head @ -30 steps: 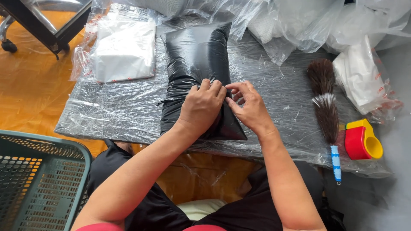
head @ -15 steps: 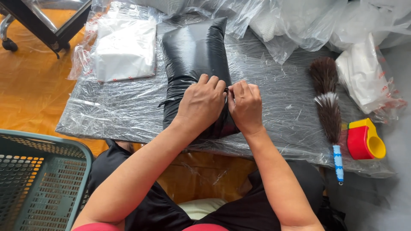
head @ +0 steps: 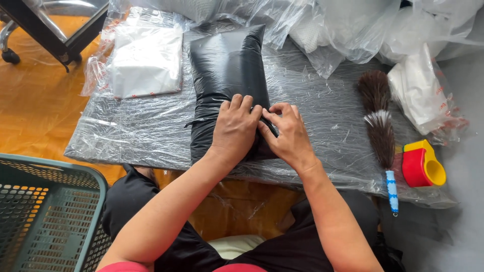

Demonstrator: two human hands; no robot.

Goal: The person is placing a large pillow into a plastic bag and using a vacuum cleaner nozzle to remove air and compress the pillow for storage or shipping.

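A stuffed black plastic bag [head: 227,65] lies lengthwise on a low table [head: 131,131] wrapped in clear film. My left hand [head: 236,128] presses flat on the bag's near end, fingers together. Beside it, my right hand [head: 285,135] pinches the bag's folded right edge, its fingertips touching those of the left hand. The near end of the bag is hidden under both hands.
A stack of clear flat bags [head: 146,60] lies at the table's back left. A feather duster [head: 379,121] and a red and yellow tape dispenser [head: 422,163] sit at the right. Crumpled clear plastic [head: 353,25] fills the back. A green mesh basket [head: 45,216] stands at lower left.
The bag's near right corner, loose and spread a second ago, is folded in under my hands. My right hand closed in against the left, then slid slightly nearer.
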